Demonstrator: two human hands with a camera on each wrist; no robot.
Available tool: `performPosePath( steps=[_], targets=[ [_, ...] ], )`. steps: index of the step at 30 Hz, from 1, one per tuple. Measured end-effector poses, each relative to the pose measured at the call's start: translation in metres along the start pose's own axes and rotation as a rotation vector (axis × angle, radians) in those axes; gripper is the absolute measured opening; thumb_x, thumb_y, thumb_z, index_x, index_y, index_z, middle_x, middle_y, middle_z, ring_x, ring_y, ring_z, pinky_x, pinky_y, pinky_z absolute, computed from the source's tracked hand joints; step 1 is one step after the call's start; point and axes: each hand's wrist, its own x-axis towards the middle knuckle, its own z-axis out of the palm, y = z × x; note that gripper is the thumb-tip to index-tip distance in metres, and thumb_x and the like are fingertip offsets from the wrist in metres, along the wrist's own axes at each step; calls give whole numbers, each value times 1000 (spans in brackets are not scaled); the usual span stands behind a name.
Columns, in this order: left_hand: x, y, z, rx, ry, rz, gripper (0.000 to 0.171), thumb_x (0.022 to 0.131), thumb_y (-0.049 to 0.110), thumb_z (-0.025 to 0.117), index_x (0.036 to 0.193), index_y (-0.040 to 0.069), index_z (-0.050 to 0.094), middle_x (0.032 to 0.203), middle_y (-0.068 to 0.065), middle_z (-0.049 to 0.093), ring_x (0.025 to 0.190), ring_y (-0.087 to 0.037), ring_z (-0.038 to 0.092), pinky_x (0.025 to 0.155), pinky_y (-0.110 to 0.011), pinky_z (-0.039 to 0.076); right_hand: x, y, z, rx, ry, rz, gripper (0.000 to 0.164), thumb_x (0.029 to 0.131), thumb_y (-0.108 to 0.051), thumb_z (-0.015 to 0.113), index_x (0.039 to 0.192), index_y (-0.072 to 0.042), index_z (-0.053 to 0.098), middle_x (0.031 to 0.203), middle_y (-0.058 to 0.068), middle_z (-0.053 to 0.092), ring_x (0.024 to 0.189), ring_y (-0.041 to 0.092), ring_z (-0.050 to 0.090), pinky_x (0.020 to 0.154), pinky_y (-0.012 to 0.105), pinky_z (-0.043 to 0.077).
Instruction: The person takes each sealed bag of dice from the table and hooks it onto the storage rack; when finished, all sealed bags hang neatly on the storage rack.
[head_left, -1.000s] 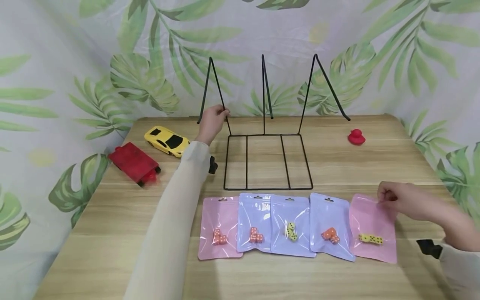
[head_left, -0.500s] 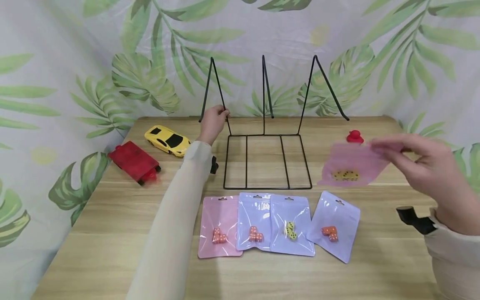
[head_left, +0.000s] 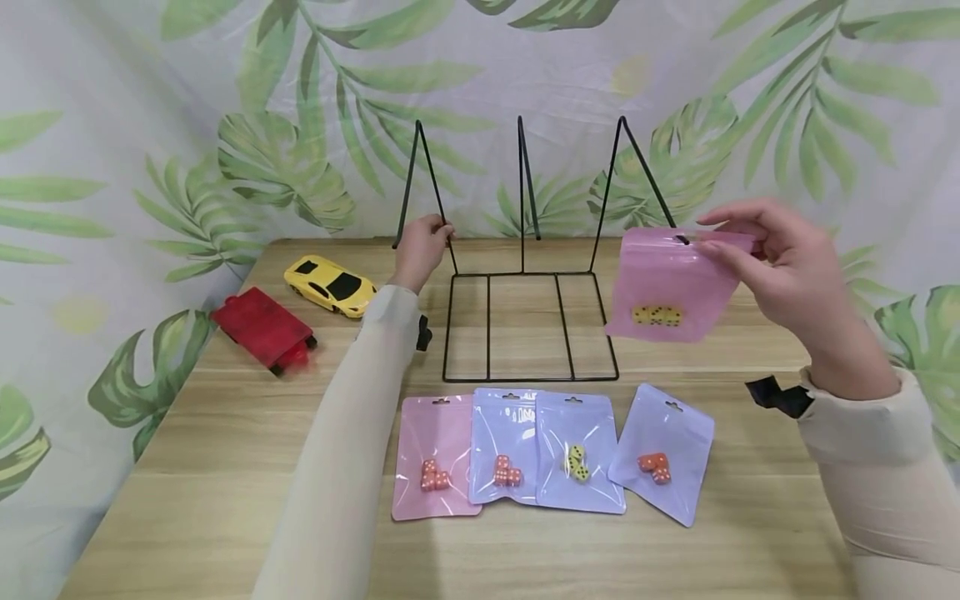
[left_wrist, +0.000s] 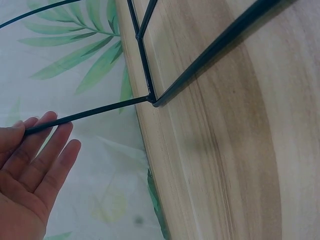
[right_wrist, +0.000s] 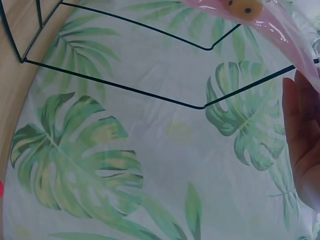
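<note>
A black wire display rack point(head_left: 522, 273) with three hooked arms stands on the table. My left hand point(head_left: 422, 252) pinches its left upright between thumb and fingers, as the left wrist view also shows. At the right arm's tip, my right hand point(head_left: 795, 287) holds a pink zip pouch point(head_left: 678, 279) by its top right edge. Yellow dice point(head_left: 657, 316) show through the pouch. The hook's dark tip appears at the pouch's hang hole; in the right wrist view the rod point(right_wrist: 250, 86) passes behind the pink film and a short end shows beyond it.
In front of the rack lie a pink pouch point(head_left: 438, 433) and several blue pouches point(head_left: 665, 429) with dice. A yellow toy car point(head_left: 330, 285) and a red toy vehicle point(head_left: 262, 327) sit at the left. A leaf-patterned cloth point(head_left: 300, 50) hangs behind the table.
My right hand has lifted the pink pouch from the row's right end up and left to the right hook. The rightmost blue pouch has turned askew. My left hand stays on the rack.
</note>
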Motion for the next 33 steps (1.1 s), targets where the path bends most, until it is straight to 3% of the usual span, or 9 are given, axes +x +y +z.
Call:
performPosePath(
  steps=[5,13,17,27,33],
  targets=[
    [0,1,-1,-15,-4,15,27,106,25,50,111,7,70,112,-12,73,97,-26,67,77,-37,50,10,6,5,63,-2,38,17,85,19,63,100,10,64,85,-13,73,56,3,58,52,12,46],
    [-1,2,-1,0,13,12,27,105,26,51,108,8,70,110,-10,73,94,-24,67,75,-35,49,33,25,15,123,-36,151,9,93,-4,68,98,-12,65,85,-14,72,56,3,56,52,13,46],
    [-2,0,0,-5,4,3,27,106,25,50,108,7,70,111,-11,73,94,-25,66,76,-36,48,44,33,18,158,-45,189,11,94,-4,66,98,-14,64,86,-15,71,58,4,55,54,14,45],
    [-2,-2,-1,-8,13,14,26,105,25,51,106,7,70,110,-11,73,94,-25,66,77,-36,49,68,46,22,89,-64,299,8,96,-16,67,100,-17,62,74,-12,67,59,8,52,53,17,43],
    [-1,-1,-1,-14,-9,1,27,106,27,50,107,9,70,112,-11,72,95,-25,66,79,-38,50,85,56,26,60,-42,332,10,95,-20,68,100,-18,60,78,-18,68,64,5,56,59,16,47]
  ],
)
